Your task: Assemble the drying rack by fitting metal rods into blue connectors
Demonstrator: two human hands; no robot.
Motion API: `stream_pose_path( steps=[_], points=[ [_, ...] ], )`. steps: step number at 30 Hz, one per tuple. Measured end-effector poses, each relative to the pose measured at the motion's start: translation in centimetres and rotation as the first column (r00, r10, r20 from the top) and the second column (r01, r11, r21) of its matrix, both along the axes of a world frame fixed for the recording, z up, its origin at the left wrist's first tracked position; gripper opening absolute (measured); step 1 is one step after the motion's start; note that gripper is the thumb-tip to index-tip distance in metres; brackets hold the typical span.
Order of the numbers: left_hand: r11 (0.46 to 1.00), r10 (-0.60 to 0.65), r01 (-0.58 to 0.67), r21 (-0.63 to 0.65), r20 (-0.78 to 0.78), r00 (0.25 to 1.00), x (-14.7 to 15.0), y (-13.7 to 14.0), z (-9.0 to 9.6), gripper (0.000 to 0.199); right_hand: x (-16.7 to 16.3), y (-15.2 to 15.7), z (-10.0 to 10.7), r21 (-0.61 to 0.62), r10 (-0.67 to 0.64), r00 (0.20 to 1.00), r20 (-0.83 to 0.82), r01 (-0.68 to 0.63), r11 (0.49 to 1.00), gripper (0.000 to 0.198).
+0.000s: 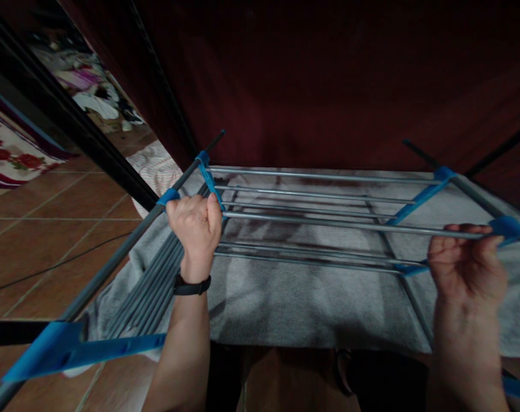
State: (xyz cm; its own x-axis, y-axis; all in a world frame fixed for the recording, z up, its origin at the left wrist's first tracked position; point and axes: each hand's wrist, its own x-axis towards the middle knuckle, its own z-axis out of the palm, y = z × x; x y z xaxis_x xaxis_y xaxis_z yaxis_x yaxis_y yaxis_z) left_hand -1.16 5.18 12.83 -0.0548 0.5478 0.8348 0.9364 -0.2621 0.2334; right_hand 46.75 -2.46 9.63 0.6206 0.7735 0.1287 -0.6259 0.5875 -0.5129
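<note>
A rack of grey metal rods with blue plastic connectors stands in front of me. My left hand (195, 222), with a black band on the wrist, is closed in a fist at the left end of the front metal rod (329, 223). Against that fist sits a blue connector (169, 197) on the left side pole (114, 269). My right hand (466, 257), palm up, curls its fingers around the rod's right end. Its thumb lies close to the right blue connector (511, 229). What my left fingers wrap is partly hidden.
Beneath the rack lies a grey cloth (294, 309) on the tiled floor (49, 240). Several loose rods (150, 286) rest on it at the left. A dark red curtain-like surface (320, 86) rises behind. A cable (66, 263) crosses the tiles, and cloth items (97, 106) are heaped farther back.
</note>
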Motion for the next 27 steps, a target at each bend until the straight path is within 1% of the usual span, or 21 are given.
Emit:
stream_pose_path(
  steps=[6, 10, 13, 17, 21, 24, 27],
  points=[
    [1.0, -0.005, 0.006, -0.026, 0.036, 0.999, 0.3, -0.2, 0.27, 0.042, -0.19, 0.03, 0.01, -0.001, -0.014, 1.0, -0.022, 0.014, 1.0, 0.016],
    [0.999, 0.015, -0.014, -0.034, 0.025, 1.0, 0.45, -0.25, 0.44, 0.043, -0.39, -0.1, 0.03, 0.035, -0.011, 1.0, -0.019, 0.012, 0.999, 0.013],
    [1.0, 0.019, -0.019, -0.021, 0.019, 1.0, 0.48, -0.23, 0.38, 0.045, -0.42, -0.13, 0.08, 0.037, -0.012, 0.999, -0.03, 0.013, 0.999, 0.012],
    [1.0, 0.011, -0.011, 0.0, 0.036, 0.999, 0.4, -0.14, 0.08, 0.046, -0.29, -0.05, 0.08, 0.031, -0.015, 0.999, -0.05, 0.016, 0.999, 0.015],
    [1.0, 0.003, -0.003, -0.003, 0.053, 0.999, 0.27, -0.1, -0.11, 0.046, -0.23, -0.02, 0.04, 0.053, 0.027, 1.0, -0.006, -0.027, 0.998, 0.016],
    [1.0, 0.019, -0.019, -0.007, 0.032, 0.999, 0.24, -0.21, -0.12, 0.046, -0.39, -0.09, 0.13, 0.073, 0.039, 0.999, 0.01, -0.04, 0.997, 0.021],
    [0.999, 0.032, -0.033, 0.008, 0.006, 0.999, 0.33, -0.35, -0.15, 0.045, -0.56, -0.15, 0.27, 0.028, 0.011, 1.0, -0.013, -0.01, 1.0, 0.023]
  ],
)
